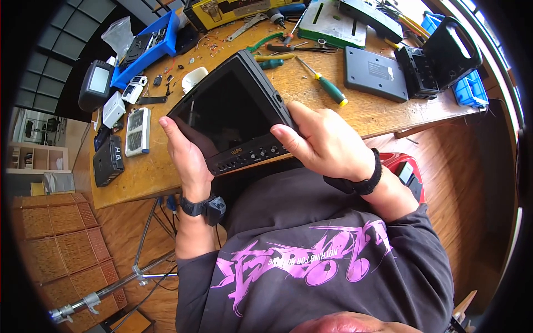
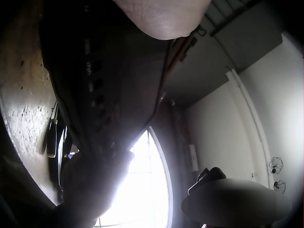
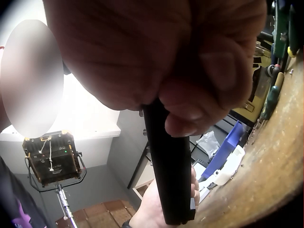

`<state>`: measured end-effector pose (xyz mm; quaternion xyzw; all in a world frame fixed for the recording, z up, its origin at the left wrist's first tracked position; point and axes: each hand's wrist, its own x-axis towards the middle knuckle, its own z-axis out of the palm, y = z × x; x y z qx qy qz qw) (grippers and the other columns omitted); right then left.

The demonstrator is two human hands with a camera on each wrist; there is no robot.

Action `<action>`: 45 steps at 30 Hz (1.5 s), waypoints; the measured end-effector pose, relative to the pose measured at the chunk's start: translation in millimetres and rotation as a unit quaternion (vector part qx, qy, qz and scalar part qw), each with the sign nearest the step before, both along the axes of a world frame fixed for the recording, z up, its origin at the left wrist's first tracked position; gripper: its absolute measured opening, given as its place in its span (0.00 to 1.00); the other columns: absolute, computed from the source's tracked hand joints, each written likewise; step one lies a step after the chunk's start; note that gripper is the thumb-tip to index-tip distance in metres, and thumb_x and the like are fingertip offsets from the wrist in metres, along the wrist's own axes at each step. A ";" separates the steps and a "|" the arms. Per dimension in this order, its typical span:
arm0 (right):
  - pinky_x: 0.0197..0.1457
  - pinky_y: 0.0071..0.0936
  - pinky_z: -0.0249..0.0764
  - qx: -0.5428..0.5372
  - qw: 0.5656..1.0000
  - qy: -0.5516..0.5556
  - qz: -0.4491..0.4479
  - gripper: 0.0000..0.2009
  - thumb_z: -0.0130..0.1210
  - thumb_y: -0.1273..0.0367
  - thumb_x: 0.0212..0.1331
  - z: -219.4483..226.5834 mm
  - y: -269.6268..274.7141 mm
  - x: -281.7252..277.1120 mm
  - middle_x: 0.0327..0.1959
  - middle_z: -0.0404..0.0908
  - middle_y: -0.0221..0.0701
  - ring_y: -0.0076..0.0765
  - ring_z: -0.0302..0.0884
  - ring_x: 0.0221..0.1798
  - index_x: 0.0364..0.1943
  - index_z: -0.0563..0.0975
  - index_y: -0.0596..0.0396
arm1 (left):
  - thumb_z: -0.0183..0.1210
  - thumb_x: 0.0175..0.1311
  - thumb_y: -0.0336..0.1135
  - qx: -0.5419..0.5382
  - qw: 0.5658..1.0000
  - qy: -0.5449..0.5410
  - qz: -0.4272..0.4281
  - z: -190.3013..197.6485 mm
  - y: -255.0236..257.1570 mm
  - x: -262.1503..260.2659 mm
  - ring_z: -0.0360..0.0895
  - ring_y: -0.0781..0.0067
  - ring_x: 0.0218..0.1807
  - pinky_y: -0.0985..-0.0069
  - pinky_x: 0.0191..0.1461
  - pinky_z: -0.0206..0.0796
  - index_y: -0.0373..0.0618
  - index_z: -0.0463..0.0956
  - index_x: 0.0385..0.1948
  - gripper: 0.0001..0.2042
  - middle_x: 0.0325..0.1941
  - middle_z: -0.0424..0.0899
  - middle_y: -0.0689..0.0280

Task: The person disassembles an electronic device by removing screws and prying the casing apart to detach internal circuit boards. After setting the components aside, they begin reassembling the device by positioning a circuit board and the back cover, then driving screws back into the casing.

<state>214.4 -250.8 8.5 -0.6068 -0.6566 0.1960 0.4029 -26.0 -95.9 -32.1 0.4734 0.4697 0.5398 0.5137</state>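
Note:
A black monitor (image 1: 227, 111) with a dark screen and a row of buttons and knobs along its lower edge is held up, tilted, over the table's front edge. My left hand (image 1: 189, 158) grips its left side, thumb along the front edge and the other fingers hidden behind. At the right side, my right hand (image 1: 333, 141) holds it, thumb over the front corner by the knobs. In the right wrist view the right fingers (image 3: 185, 111) curl round the monitor's narrow edge (image 3: 168, 166). The left wrist view shows the button strip (image 2: 97, 83) in shadow.
On the wooden table (image 1: 366, 119) lie a green-handled screwdriver (image 1: 330, 90), a flat black box (image 1: 375, 74), pliers (image 1: 300, 48) and small scraps. A blue tray (image 1: 147, 58) and a white-framed case (image 1: 137, 131) stand left. A red stool (image 1: 391, 161) is beside the person.

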 end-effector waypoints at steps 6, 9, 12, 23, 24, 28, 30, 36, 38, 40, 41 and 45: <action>0.35 0.61 0.72 0.009 0.997 0.073 -0.001 0.24 0.60 0.51 0.87 -10.8 2.6 -1.9 0.23 0.80 0.54 0.73 0.82 0.30 0.41 0.73 0.59 | 0.46 0.93 0.68 0.031 0.997 0.031 -0.055 8.8 -1.0 -4.8 0.79 0.74 0.72 0.74 0.78 0.71 0.36 0.73 0.80 0.39 0.74 0.81 0.65; 0.36 0.59 0.73 -0.006 0.997 0.079 0.004 0.24 0.58 0.51 0.88 -10.7 1.2 3.6 0.24 0.80 0.54 0.72 0.82 0.31 0.41 0.73 0.60 | 0.47 0.94 0.64 0.095 0.993 0.035 -0.053 6.1 -6.8 -5.3 0.79 0.74 0.73 0.74 0.80 0.69 0.37 0.74 0.79 0.36 0.74 0.82 0.64; 0.39 0.48 0.75 -0.033 0.989 0.147 -0.004 0.24 0.52 0.51 0.92 -15.2 5.8 11.3 0.26 0.80 0.48 0.60 0.81 0.30 0.43 0.75 0.60 | 0.50 0.95 0.60 0.089 0.992 -0.033 -0.087 -0.3 -8.7 -14.0 0.78 0.75 0.74 0.72 0.81 0.69 0.37 0.74 0.80 0.33 0.76 0.82 0.63; 0.29 0.20 0.65 -0.200 0.919 0.338 -0.044 0.29 0.46 0.42 0.92 -12.3 12.3 16.9 0.26 0.74 0.21 0.14 0.69 0.24 0.56 0.84 0.56 | 0.58 0.92 0.41 -0.062 0.927 -0.269 -0.252 9.2 -45.2 -11.1 0.90 0.63 0.69 0.59 0.75 0.81 0.42 0.79 0.72 0.17 0.67 0.91 0.60; 0.26 0.21 0.62 -0.236 0.901 0.360 -0.062 0.29 0.47 0.42 0.92 -10.4 13.2 17.9 0.23 0.73 0.21 0.14 0.66 0.21 0.53 0.84 0.56 | 0.60 0.91 0.38 -0.124 0.920 -0.261 -0.264 11.1 -41.3 -13.0 0.90 0.62 0.67 0.59 0.72 0.84 0.41 0.77 0.73 0.18 0.66 0.90 0.59; 0.18 0.22 0.52 -0.270 0.851 0.446 -0.070 0.27 0.51 0.44 0.90 -23.0 21.4 25.1 0.18 0.71 0.23 0.17 0.57 0.12 0.44 0.82 0.55 | 0.64 0.87 0.34 -0.254 0.884 -0.252 -0.299 9.9 -21.9 -17.8 0.95 0.60 0.55 0.59 0.64 0.89 0.39 0.82 0.61 0.11 0.53 0.94 0.58; 0.16 0.23 0.49 -0.265 0.847 0.454 -0.079 0.26 0.52 0.45 0.89 -26.9 23.0 27.6 0.18 0.72 0.24 0.17 0.57 0.12 0.42 0.81 0.54 | 0.65 0.86 0.33 -0.255 0.891 -0.245 -0.285 11.3 -19.9 -15.2 0.96 0.61 0.51 0.60 0.61 0.89 0.40 0.85 0.51 0.06 0.47 0.95 0.58; 0.16 0.22 0.51 -0.268 0.832 0.476 -0.098 0.24 0.54 0.45 0.89 -21.6 20.6 29.9 0.20 0.76 0.29 0.17 0.57 0.12 0.49 0.80 0.54 | 0.64 0.87 0.33 -0.302 0.873 -0.251 -0.290 11.3 -11.3 -9.7 0.97 0.57 0.52 0.61 0.59 0.91 0.36 0.86 0.52 0.08 0.50 0.96 0.50; 0.15 0.22 0.54 -0.276 0.823 0.489 -0.083 0.22 0.54 0.47 0.89 -20.1 19.6 31.2 0.22 0.78 0.31 0.19 0.60 0.12 0.53 0.79 0.55 | 0.64 0.86 0.32 -0.331 0.856 -0.266 -0.293 10.6 -8.6 -11.4 0.97 0.55 0.53 0.59 0.60 0.92 0.35 0.86 0.53 0.09 0.52 0.96 0.49; 0.14 0.22 0.57 -0.271 0.827 0.486 -0.086 0.23 0.53 0.48 0.90 -15.0 17.4 27.5 0.22 0.79 0.32 0.20 0.63 0.12 0.59 0.79 0.56 | 0.64 0.86 0.32 -0.343 0.837 -0.297 -0.306 11.4 -9.0 -13.9 0.97 0.55 0.54 0.59 0.62 0.91 0.35 0.86 0.54 0.09 0.53 0.96 0.48; 0.14 0.22 0.60 -0.265 0.830 0.484 -0.087 0.24 0.52 0.49 0.90 -11.7 16.3 24.8 0.23 0.79 0.32 0.21 0.65 0.12 0.64 0.79 0.57 | 0.65 0.86 0.31 -0.352 0.818 -0.326 -0.317 12.4 -9.9 -15.0 0.97 0.55 0.55 0.58 0.63 0.91 0.35 0.86 0.55 0.09 0.53 0.96 0.48; 0.14 0.22 0.66 -0.236 0.821 0.511 -0.096 0.29 0.50 0.51 0.91 -3.0 11.8 18.0 0.23 0.81 0.34 0.24 0.71 0.13 0.83 0.71 0.53 | 0.65 0.85 0.33 -0.332 0.833 -0.316 -0.310 21.7 -17.6 -21.9 0.94 0.60 0.56 0.61 0.66 0.85 0.35 0.85 0.53 0.09 0.53 0.95 0.53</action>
